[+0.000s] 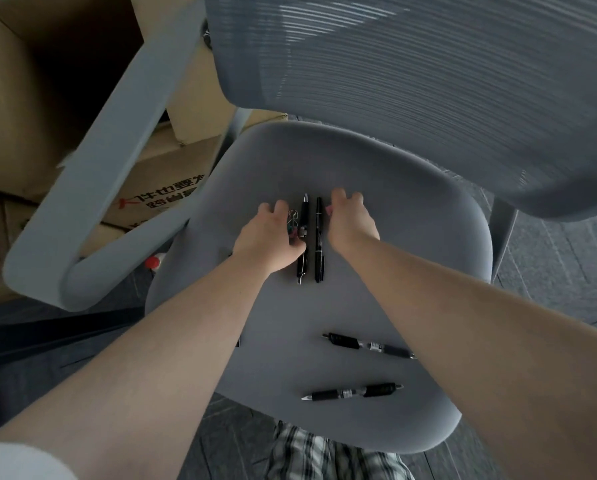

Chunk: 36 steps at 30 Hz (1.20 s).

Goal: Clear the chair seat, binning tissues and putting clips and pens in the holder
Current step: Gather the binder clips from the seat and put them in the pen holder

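The grey chair seat [376, 188] fills the middle of the head view. Two black pens [319, 244] lie side by side, pointing away from me, between my hands. My left hand [267, 239] curls over a small bunch of coloured clips [293, 220] and touches the left pen [303, 216]. My right hand [351, 223] is curled on the seat just right of the pens, with a pink clip [329, 210] peeking out at its thumb. Two more black pens lie crosswise near the front edge, one [369, 345] behind the other [352, 392]. No holder, bin or tissue is in view.
The chair's mesh backrest [428, 81] hangs over the far side of the seat. A grey armrest [93, 188] loops along the left. Cardboard boxes [30, 98] are stacked behind it, with a red-capped item [152, 262] below. Dark carpet [549, 258] lies on the right.
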### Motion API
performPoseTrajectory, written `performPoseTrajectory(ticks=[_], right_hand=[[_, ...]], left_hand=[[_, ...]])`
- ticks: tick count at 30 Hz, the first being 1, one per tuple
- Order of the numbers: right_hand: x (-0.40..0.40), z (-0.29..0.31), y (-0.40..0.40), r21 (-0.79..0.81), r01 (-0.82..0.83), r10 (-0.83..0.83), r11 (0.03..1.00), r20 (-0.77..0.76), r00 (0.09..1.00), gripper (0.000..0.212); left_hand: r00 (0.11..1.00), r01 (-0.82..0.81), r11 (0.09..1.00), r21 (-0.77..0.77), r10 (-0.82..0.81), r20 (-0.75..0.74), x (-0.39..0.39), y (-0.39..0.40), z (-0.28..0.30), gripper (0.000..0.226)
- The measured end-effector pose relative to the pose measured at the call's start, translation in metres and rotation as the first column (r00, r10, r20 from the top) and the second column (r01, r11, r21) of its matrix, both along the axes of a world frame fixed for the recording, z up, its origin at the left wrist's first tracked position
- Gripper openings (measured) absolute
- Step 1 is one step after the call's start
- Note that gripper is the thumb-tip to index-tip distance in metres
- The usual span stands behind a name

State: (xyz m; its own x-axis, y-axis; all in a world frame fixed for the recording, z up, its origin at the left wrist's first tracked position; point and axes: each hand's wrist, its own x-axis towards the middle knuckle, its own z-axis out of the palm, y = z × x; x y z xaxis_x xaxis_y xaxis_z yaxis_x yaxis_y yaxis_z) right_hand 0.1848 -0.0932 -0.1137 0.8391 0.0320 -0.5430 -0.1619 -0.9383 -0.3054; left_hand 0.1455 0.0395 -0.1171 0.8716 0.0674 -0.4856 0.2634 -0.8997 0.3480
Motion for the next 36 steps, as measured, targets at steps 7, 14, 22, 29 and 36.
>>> performPoseTrajectory(ticks=[7, 14, 22, 29, 36], right_hand=[[-0.008, -0.001, -0.006, 0.042, 0.005, -0.003, 0.999, -0.062, 0.998, 0.024], [-0.009, 0.001, -0.016, 0.075, 0.026, -0.022, 0.997, -0.05, 0.999, 0.025], [-0.021, 0.013, -0.028, 0.076, -0.015, 0.02, 0.997, -0.06, 0.998, 0.014], [-0.039, 0.043, -0.025, 0.115, -0.139, 0.142, 0.984, -0.017, 0.99, 0.016], [-0.06, 0.114, -0.013, 0.164, -0.397, 0.392, 0.903, 0.064, 0.918, 0.01]], left_hand=[[0.995, 0.087, 0.996, 0.035, -0.089, 0.049, -0.001, -0.01, -0.003, 0.033], [0.985, 0.15, 0.988, 0.046, -0.153, 0.077, -0.004, -0.004, -0.004, 0.031], [0.999, -0.013, 0.997, -0.071, 0.016, 0.043, -0.012, -0.004, 0.005, 0.022], [0.99, -0.127, 0.99, -0.057, 0.131, 0.058, -0.041, 0.005, 0.047, 0.025], [0.952, -0.289, 0.957, 0.028, 0.284, 0.113, -0.109, 0.015, 0.133, 0.031]])
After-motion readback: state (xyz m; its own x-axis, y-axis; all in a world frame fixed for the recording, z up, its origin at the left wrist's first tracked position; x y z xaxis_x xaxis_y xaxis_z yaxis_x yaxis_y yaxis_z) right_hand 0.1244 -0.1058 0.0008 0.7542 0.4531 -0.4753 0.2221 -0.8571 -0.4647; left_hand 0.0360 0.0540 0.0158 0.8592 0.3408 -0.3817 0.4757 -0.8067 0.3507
